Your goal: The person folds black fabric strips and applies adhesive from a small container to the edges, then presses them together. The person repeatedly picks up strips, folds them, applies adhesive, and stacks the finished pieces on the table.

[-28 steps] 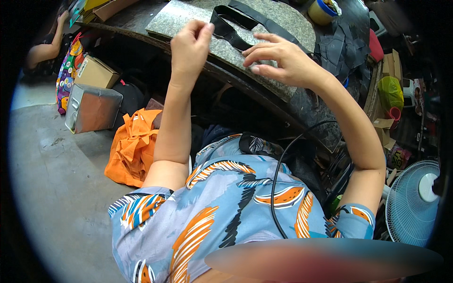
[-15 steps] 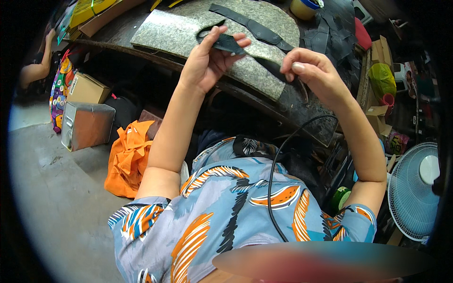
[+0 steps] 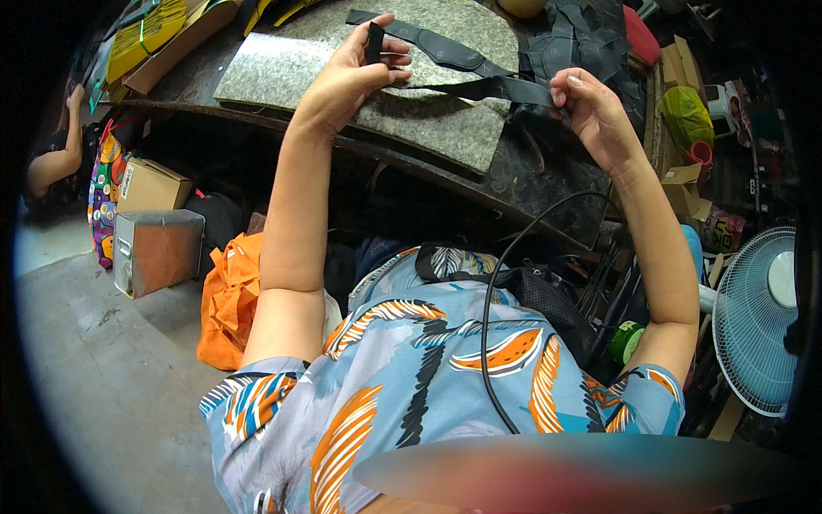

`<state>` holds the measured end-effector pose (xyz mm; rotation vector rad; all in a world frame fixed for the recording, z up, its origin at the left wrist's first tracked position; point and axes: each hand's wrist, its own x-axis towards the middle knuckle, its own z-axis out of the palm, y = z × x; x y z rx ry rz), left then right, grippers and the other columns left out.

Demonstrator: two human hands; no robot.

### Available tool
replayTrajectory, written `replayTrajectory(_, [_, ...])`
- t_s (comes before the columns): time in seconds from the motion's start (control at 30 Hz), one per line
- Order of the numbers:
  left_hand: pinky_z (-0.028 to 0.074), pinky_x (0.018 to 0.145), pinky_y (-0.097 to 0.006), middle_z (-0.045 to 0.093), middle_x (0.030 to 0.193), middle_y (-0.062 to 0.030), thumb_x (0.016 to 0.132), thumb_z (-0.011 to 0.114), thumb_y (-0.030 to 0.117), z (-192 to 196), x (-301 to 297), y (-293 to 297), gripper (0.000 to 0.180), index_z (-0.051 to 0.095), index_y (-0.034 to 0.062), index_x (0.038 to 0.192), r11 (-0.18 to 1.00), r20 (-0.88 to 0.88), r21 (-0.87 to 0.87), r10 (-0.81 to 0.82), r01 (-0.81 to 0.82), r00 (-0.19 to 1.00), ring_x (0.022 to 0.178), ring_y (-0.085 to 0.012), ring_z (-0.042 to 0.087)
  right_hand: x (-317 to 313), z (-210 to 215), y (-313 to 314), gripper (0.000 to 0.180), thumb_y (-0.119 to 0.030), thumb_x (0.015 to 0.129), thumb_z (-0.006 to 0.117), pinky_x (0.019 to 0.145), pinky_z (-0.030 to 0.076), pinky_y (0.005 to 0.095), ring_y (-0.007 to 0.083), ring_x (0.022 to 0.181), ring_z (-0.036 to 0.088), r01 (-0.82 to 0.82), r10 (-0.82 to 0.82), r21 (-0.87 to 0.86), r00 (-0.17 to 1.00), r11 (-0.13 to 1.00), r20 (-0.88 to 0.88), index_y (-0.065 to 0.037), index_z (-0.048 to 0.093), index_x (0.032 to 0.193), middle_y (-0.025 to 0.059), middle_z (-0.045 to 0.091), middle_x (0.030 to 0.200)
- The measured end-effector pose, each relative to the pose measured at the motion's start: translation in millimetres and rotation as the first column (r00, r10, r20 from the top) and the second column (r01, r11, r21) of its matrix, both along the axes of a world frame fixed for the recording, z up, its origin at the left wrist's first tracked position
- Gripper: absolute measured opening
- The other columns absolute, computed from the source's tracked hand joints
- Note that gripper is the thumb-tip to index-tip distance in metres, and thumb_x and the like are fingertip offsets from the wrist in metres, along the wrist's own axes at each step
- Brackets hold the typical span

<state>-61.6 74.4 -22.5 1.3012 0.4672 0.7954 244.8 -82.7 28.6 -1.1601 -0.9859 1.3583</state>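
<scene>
A black strap (image 3: 494,88) stretches between my two hands above a grey speckled stone slab (image 3: 274,73). My left hand (image 3: 353,75) grips one end, part of which loops up between thumb and fingers. The other end is pinched by my right hand (image 3: 594,116), over the slab's right side. A second black strap with a wider padded middle (image 3: 445,50) lies on the slab just beyond the held one. Several black strap pieces (image 3: 575,51) are heaped to the right of the slab.
Yellow bundles (image 3: 154,38) sit at the table's far left. A black cable (image 3: 490,317) hangs in front of me. On the right stands a fan (image 3: 753,317); on the left, an orange cloth bag (image 3: 229,300) and a metal tin (image 3: 163,248). Another person's arm (image 3: 64,154) shows far left.
Both hands have moved farther away over the slab and spread apart. The strap, bunched in my left hand before, is now drawn out longer between them.
</scene>
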Motion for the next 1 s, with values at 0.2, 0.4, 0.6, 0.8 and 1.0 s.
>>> replayTrajectory(0.2, [0.053, 0.089, -0.027, 0.065, 0.104, -0.0083, 0.090, 0.061, 0.001, 5.4, -10.9, 20.6, 0.047, 0.054, 0.0042, 0.136, 0.966, -0.203, 0.258, 0.084, -0.029, 0.976, 0.094, -0.0135, 0.063, 0.7, 2.2, -0.4, 0.019, -0.023, 0.097, 0.058, 0.085, 0.047, 0.0251, 0.0087, 0.089, 0.057, 0.001, 0.000, -0.009, 0.999, 1.000, 0.038, -0.007, 0.065, 0.104, -0.0004, 0.060, 0.090])
replayTrajectory(0.4, [0.051, 0.090, -0.038, 0.065, 0.099, -0.0196, 0.095, 0.059, 0.018, 4.6, 43.0, 79.4, 0.045, 0.048, -0.0065, 0.132, 0.692, -0.379, 0.680, 0.616, -0.245, 0.690, 0.095, -0.0286, 0.065, -15.4, 4.2, 8.1, 0.019, -0.023, 0.096, 0.060, 0.087, 0.044, 0.0255, 0.0076, 0.094, 0.057, -0.114, 0.113, -0.026, 0.881, 0.993, 0.459, -0.007, 0.065, 0.104, -0.0007, 0.065, 0.097])
replayTrajectory(0.6, [0.039, 0.104, -0.046, 0.055, 0.124, -0.0247, 0.084, 0.071, 0.020, 13.3, 49.7, 52.8, 0.057, 0.050, -0.0044, 0.130, 0.054, 0.143, 0.927, 0.864, -0.371, 0.483, 0.121, -0.0455, 0.046, -26.2, 0.2, 13.4, 0.021, -0.020, 0.094, 0.064, 0.087, 0.045, 0.0247, 0.0076, 0.093, 0.056, -0.190, 0.153, -0.023, 0.709, 0.982, 0.689, -0.003, 0.066, 0.105, -0.0005, 0.064, 0.096])
replayTrajectory(0.8, [0.044, 0.097, -0.042, 0.064, 0.117, -0.0085, 0.085, 0.069, 0.019, 4.6, 37.9, -10.0, 0.025, 0.072, 0.0121, 0.110, 0.087, 0.057, 0.985, 0.642, -0.146, 0.765, 0.115, -0.0261, 0.055, -24.2, -2.1, 14.7, 0.025, -0.024, 0.092, 0.067, 0.085, 0.051, 0.0273, 0.0130, 0.090, 0.064, -0.183, 0.095, 0.035, 0.654, 0.982, 0.750, -0.004, 0.069, 0.107, 0.0049, 0.070, 0.094])
replayTrajectory(1.0, [0.043, 0.098, -0.042, 0.067, 0.112, -0.0056, 0.089, 0.068, 0.029, -11.1, 47.2, -12.2, 0.023, 0.073, 0.0150, 0.107, 0.092, -0.176, 0.984, 0.649, 0.153, 0.740, 0.110, -0.0258, 0.058, -19.3, 5.2, 5.3, 0.025, -0.024, 0.093, 0.065, 0.084, 0.050, 0.0271, 0.0125, 0.089, 0.064, -0.194, 0.098, 0.035, 0.631, 0.980, 0.770, -0.003, 0.069, 0.106, 0.0045, 0.070, 0.093])
